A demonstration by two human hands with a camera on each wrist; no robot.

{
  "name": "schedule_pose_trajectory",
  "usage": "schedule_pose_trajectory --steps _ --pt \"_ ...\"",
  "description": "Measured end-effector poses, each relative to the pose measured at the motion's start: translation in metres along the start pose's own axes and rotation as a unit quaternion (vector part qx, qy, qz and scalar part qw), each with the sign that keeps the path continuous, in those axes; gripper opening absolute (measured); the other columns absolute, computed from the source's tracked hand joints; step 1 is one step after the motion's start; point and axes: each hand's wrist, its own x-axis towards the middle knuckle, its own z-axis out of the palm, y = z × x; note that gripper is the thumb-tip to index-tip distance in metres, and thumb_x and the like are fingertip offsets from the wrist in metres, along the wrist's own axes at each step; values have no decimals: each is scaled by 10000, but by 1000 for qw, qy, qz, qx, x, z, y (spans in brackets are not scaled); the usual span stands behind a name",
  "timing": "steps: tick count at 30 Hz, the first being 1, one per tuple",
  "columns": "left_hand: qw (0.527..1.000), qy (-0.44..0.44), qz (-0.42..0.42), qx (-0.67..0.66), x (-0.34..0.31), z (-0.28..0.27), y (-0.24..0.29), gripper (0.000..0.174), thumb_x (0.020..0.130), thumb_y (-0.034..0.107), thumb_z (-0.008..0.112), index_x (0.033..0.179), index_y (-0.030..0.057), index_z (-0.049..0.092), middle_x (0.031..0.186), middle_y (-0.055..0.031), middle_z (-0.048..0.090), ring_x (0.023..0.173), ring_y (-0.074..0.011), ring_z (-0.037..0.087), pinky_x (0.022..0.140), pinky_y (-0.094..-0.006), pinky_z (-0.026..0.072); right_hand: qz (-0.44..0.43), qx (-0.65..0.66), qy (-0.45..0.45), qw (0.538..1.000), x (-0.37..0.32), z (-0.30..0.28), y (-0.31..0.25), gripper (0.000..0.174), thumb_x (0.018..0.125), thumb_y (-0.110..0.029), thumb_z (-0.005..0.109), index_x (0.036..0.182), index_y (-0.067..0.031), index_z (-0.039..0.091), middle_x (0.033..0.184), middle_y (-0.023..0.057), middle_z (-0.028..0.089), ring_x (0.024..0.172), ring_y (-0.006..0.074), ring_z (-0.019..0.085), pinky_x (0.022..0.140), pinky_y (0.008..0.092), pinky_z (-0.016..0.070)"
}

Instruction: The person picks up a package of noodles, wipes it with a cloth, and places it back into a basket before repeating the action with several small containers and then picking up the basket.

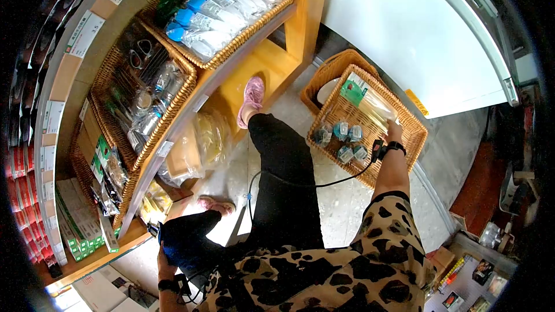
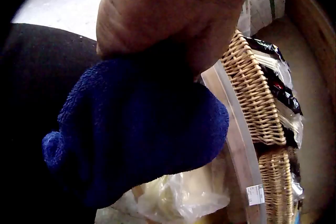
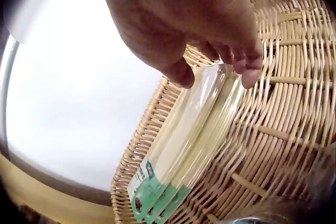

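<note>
In the head view my left hand grips a dark blue terry cloth, bunched in front of my leg; the left wrist view shows it hanging below the hand. My right hand is over a wicker basket. In the right wrist view its thumb and fingers are spread at the end of several clear packets of thin pale sticks, fingertips right at the plastic. These packets have green printed ends and lie along the basket's side. Several small teal-topped packs sit in the same basket.
Another wicker basket is under this one, holding a white round thing. A white panel stands beyond. At left, a wooden shelf bears baskets of blue-capped packets and other wrapped goods. Plastic-wrapped goods are below. A cable crosses my lap.
</note>
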Motion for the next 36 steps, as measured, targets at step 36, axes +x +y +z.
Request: schedule_pose_trajectory --steps 36 --pt "915 -132 377 -58 -51 142 218 351 905 216 542 1191 18 498 946 -72 625 830 -156 602 747 -267 488 -14 219 -668 711 -509 147 -66 505 937 -414 418 1256 -23 428 1238 111 510 1107 212 510 953 357 410"
